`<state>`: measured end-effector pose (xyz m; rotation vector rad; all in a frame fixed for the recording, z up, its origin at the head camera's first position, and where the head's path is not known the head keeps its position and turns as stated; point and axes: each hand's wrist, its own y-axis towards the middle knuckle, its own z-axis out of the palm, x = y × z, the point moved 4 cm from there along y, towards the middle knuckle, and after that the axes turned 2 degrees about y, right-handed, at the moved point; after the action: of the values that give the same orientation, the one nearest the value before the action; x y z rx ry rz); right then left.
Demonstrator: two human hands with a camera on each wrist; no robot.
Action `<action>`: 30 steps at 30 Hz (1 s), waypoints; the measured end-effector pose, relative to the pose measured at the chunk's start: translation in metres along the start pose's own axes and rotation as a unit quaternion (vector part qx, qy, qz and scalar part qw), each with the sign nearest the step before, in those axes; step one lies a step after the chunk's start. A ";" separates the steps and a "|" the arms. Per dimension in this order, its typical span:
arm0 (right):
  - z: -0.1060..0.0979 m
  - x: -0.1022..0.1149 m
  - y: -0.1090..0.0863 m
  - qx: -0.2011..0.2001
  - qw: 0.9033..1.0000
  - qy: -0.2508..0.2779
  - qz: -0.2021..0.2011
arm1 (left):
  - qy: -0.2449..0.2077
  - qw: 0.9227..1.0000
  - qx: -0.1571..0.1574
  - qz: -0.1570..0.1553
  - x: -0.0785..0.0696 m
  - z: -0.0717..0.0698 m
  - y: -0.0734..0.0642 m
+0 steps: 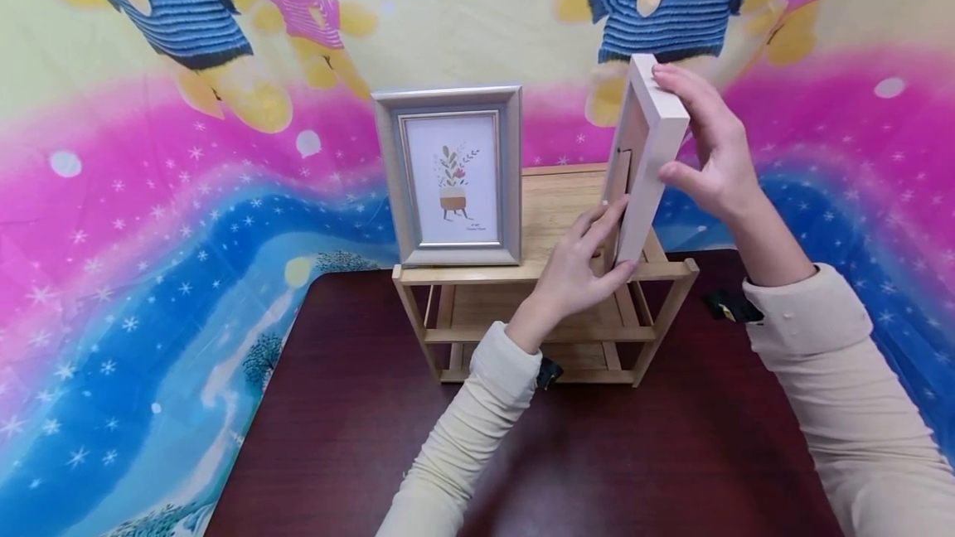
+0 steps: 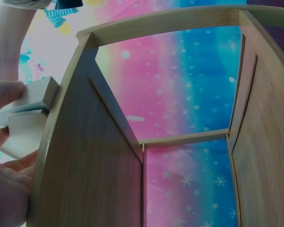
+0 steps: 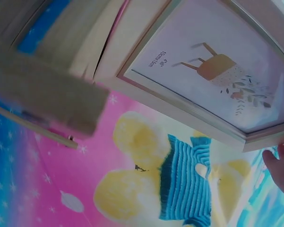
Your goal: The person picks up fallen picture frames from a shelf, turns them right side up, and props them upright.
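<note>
A white picture frame (image 1: 647, 181) is tilted on the right side of the wooden shelf's top (image 1: 555, 205), its back with a fold-out stand turned to the left. My right hand (image 1: 709, 143) holds its upper corner, fingers over the top edge and thumb on the side. Low on the same frame, my left hand (image 1: 570, 272) grips it, fingers on the back and thumb at the bottom edge. The right wrist view shows the frame's front with a potted-plant print (image 3: 217, 68). In the left wrist view, part of the frame (image 2: 28, 132) shows between thumb and fingers.
A grey-silver picture frame (image 1: 388, 181) with a plant print stands upright on the shelf's left side. The tiered shelf has a lower front rail (image 1: 537, 335) and rests on a dark red table (image 1: 321, 421). Behind hangs a colourful bear-print cloth (image 1: 477, 15).
</note>
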<state>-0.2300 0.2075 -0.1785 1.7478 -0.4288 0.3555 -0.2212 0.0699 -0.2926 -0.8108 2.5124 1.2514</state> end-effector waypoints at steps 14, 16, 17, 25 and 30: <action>-0.002 0.001 -0.001 0.045 0.992 -0.119 0.021 | 0.010 1.000 0.002 -0.008 0.001 0.000 -0.001; -0.003 0.001 0.000 0.050 0.991 -0.124 0.019 | -0.005 1.000 0.005 -0.011 0.002 0.000 -0.001; -0.003 0.000 0.000 0.052 0.990 -0.128 0.017 | -0.016 1.000 0.006 -0.013 0.002 0.000 -0.002; -0.003 -0.003 -0.001 0.047 0.990 -0.133 0.008 | -0.093 0.995 -0.005 -0.027 0.004 -0.004 0.000; -0.001 -0.002 0.000 0.047 0.990 -0.135 0.011 | -0.040 0.999 -0.021 -0.023 0.003 -0.011 0.001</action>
<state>-0.2312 0.2089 -0.1792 1.8917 -0.6358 0.1557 -0.2237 0.0607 -0.2866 -0.8077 2.3993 1.2980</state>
